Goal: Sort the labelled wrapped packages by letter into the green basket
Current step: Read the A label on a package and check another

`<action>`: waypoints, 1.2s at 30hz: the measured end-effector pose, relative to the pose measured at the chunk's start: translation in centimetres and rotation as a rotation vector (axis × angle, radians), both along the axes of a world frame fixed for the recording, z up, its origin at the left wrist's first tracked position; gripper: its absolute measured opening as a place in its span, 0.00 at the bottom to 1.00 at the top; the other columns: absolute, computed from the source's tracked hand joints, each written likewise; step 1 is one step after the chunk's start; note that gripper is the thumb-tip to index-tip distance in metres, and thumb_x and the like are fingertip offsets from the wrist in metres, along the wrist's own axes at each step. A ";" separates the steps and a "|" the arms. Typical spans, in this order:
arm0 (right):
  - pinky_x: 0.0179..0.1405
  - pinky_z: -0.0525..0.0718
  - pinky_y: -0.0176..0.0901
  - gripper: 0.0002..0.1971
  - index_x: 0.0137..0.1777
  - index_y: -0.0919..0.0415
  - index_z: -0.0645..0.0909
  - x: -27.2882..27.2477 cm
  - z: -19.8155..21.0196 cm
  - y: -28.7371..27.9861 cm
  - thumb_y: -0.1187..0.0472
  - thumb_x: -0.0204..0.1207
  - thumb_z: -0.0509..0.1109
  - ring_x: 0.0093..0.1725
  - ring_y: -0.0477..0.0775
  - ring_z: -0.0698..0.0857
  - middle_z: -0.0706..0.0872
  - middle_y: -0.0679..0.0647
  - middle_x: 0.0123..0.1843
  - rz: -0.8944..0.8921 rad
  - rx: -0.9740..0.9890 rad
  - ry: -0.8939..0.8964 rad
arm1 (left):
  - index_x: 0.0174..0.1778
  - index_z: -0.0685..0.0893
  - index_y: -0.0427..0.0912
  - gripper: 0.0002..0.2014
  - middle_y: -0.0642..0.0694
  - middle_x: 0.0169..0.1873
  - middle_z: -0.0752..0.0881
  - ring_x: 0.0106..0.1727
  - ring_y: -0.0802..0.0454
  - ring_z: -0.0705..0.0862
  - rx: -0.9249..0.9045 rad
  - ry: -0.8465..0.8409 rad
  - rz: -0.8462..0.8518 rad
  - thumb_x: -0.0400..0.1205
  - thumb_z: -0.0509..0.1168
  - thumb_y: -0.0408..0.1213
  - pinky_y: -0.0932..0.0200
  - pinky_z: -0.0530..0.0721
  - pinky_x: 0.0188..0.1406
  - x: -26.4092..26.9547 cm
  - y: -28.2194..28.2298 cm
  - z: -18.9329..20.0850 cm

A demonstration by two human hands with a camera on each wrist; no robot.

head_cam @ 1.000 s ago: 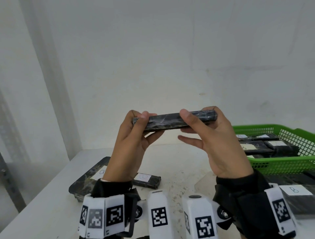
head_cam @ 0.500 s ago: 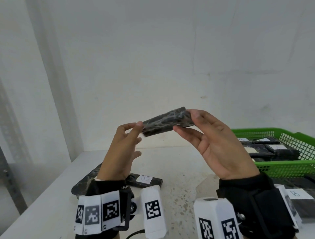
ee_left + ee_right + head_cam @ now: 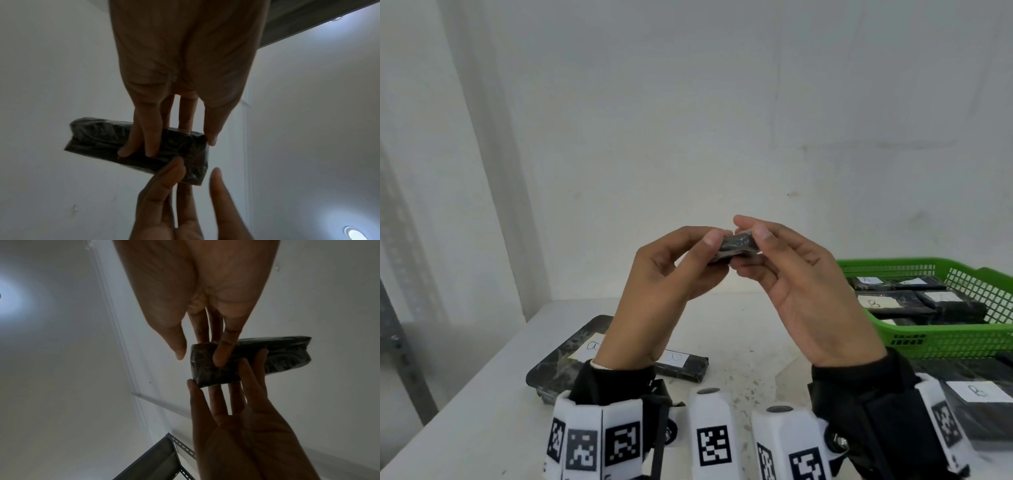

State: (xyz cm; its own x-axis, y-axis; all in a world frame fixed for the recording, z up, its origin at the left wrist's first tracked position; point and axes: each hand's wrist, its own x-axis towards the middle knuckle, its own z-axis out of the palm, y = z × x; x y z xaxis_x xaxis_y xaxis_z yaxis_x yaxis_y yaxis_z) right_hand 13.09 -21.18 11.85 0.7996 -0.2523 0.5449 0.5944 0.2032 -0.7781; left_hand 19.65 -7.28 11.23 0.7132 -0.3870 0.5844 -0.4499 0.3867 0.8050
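In the middle of the head view, a black wrapped package [image 3: 736,247] is held up in the air above the table [image 3: 493,394], its long axis pointing away from the camera so that only its short end shows. In the left wrist view it runs from the left of the frame down toward the centre, slightly tilted. The left hand [image 3: 664,291] is raised with palm turned inward, its thumb and curled fingers pinching the package's near end. The right hand [image 3: 801,291] faces it, palm toward the left, thumb on top and fingertips [image 3: 221,358] under the same end. The package lies between the two sets of fingertips. At the right, the green basket [image 3: 945,334] holds other labelled packages [image 3: 893,303].
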 end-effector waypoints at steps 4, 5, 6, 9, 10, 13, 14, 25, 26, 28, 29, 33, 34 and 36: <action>0.46 0.84 0.36 0.14 0.50 0.63 0.88 0.2 -0.3 0.4 0.54 0.68 0.72 0.40 0.50 0.87 0.92 0.54 0.48 -0.053 -0.057 -0.017 | 0.53 0.89 0.35 0.15 0.39 0.51 0.92 0.56 0.39 0.90 -0.014 -0.053 0.034 0.81 0.66 0.43 0.53 0.87 0.60 0.1 0.1 0.0; 0.46 0.83 0.37 0.13 0.49 0.63 0.88 0.3 -0.4 0.5 0.55 0.69 0.72 0.39 0.50 0.87 0.92 0.54 0.48 -0.074 -0.062 -0.017 | 0.54 0.89 0.34 0.16 0.39 0.51 0.92 0.56 0.40 0.91 -0.011 -0.055 0.041 0.81 0.65 0.42 0.53 0.87 0.60 0.1 0.1 0.0; 0.46 0.83 0.37 0.12 0.48 0.63 0.88 0.4 -0.5 0.6 0.56 0.69 0.72 0.39 0.50 0.86 0.92 0.54 0.47 -0.090 -0.060 -0.015 | 0.54 0.89 0.33 0.16 0.39 0.51 0.92 0.56 0.40 0.91 -0.006 -0.051 0.038 0.81 0.65 0.42 0.53 0.87 0.61 0.2 0.1 -0.1; 0.45 0.83 0.37 0.12 0.47 0.63 0.88 0.6 -0.8 0.6 0.55 0.69 0.72 0.39 0.49 0.86 0.92 0.53 0.45 -0.118 -0.048 -0.003 | 0.54 0.88 0.33 0.18 0.37 0.53 0.91 0.58 0.37 0.89 -0.002 -0.038 0.008 0.78 0.71 0.45 0.48 0.85 0.65 0.3 0.2 -0.3; 0.45 0.82 0.37 0.13 0.48 0.63 0.88 0.6 -0.8 0.6 0.55 0.69 0.72 0.39 0.49 0.86 0.92 0.54 0.45 -0.121 -0.048 0.000 | 0.53 0.88 0.33 0.20 0.36 0.54 0.90 0.58 0.35 0.89 0.001 -0.038 0.014 0.76 0.72 0.46 0.46 0.85 0.66 0.4 0.2 -0.3; 0.45 0.83 0.37 0.12 0.46 0.62 0.89 0.7 -0.8 0.6 0.54 0.69 0.72 0.41 0.51 0.86 0.92 0.57 0.46 -0.098 -0.059 0.017 | 0.50 0.88 0.31 0.16 0.33 0.52 0.90 0.55 0.33 0.89 0.004 -0.050 0.039 0.76 0.72 0.42 0.43 0.85 0.65 0.5 0.2 -0.4; 0.46 0.83 0.37 0.12 0.44 0.61 0.90 0.7 -0.7 0.5 0.53 0.68 0.72 0.41 0.51 0.86 0.92 0.56 0.46 -0.072 -0.055 0.025 | 0.49 0.87 0.31 0.15 0.33 0.51 0.90 0.55 0.32 0.89 0.007 -0.058 0.049 0.76 0.72 0.41 0.43 0.85 0.65 0.5 0.2 -0.4; 0.44 0.84 0.37 0.13 0.44 0.62 0.89 0.4 -0.5 0.3 0.53 0.68 0.73 0.40 0.51 0.87 0.91 0.56 0.43 -0.133 -0.086 -0.006 | 0.49 0.88 0.29 0.13 0.31 0.51 0.90 0.56 0.26 0.85 -0.040 -0.051 0.057 0.76 0.72 0.37 0.35 0.83 0.65 0.3 -0.2 -0.5; 0.45 0.84 0.37 0.13 0.43 0.61 0.90 0.3 -0.4 0.3 0.52 0.68 0.73 0.42 0.51 0.87 0.91 0.56 0.43 -0.106 -0.087 -0.004 | 0.49 0.88 0.29 0.13 0.32 0.52 0.90 0.57 0.27 0.86 -0.049 -0.046 0.051 0.76 0.72 0.37 0.36 0.84 0.65 0.3 -0.3 -0.5; 0.47 0.85 0.37 0.13 0.42 0.58 0.91 0.0 -0.1 0.2 0.49 0.69 0.74 0.46 0.50 0.88 0.91 0.54 0.44 -0.036 -0.091 -0.014 | 0.49 0.88 0.30 0.16 0.34 0.54 0.90 0.59 0.30 0.87 -0.074 -0.028 0.021 0.74 0.73 0.40 0.38 0.84 0.66 0.3 -0.3 -0.5; 0.48 0.85 0.37 0.13 0.41 0.57 0.92 -0.2 0.0 0.2 0.48 0.68 0.75 0.47 0.49 0.88 0.92 0.53 0.44 -0.017 -0.093 -0.028 | 0.50 0.88 0.30 0.18 0.34 0.56 0.90 0.61 0.31 0.86 -0.088 -0.021 -0.004 0.73 0.73 0.42 0.39 0.83 0.67 0.2 -0.3 -0.4; 0.45 0.84 0.37 0.15 0.44 0.61 0.89 -0.5 0.2 0.1 0.50 0.64 0.75 0.43 0.53 0.87 0.91 0.56 0.44 -0.067 -0.107 -0.079 | 0.47 0.89 0.35 0.13 0.37 0.56 0.90 0.66 0.36 0.85 -0.104 -0.041 -0.051 0.73 0.73 0.41 0.42 0.83 0.69 0.2 -0.1 -0.4; 0.45 0.83 0.37 0.15 0.45 0.61 0.89 -0.3 0.0 0.1 0.51 0.64 0.75 0.42 0.53 0.87 0.91 0.56 0.44 -0.079 -0.112 -0.071 | 0.45 0.90 0.37 0.11 0.38 0.55 0.91 0.64 0.36 0.86 -0.097 -0.043 -0.040 0.72 0.73 0.41 0.41 0.83 0.68 0.2 -0.1 -0.4; 0.45 0.84 0.37 0.13 0.45 0.61 0.89 -0.1 -0.3 0.1 0.53 0.65 0.75 0.43 0.53 0.88 0.91 0.57 0.45 -0.085 -0.120 -0.039 | 0.41 0.90 0.40 0.09 0.40 0.55 0.91 0.60 0.35 0.88 -0.079 -0.033 -0.008 0.70 0.73 0.41 0.41 0.84 0.67 0.4 0.0 -0.5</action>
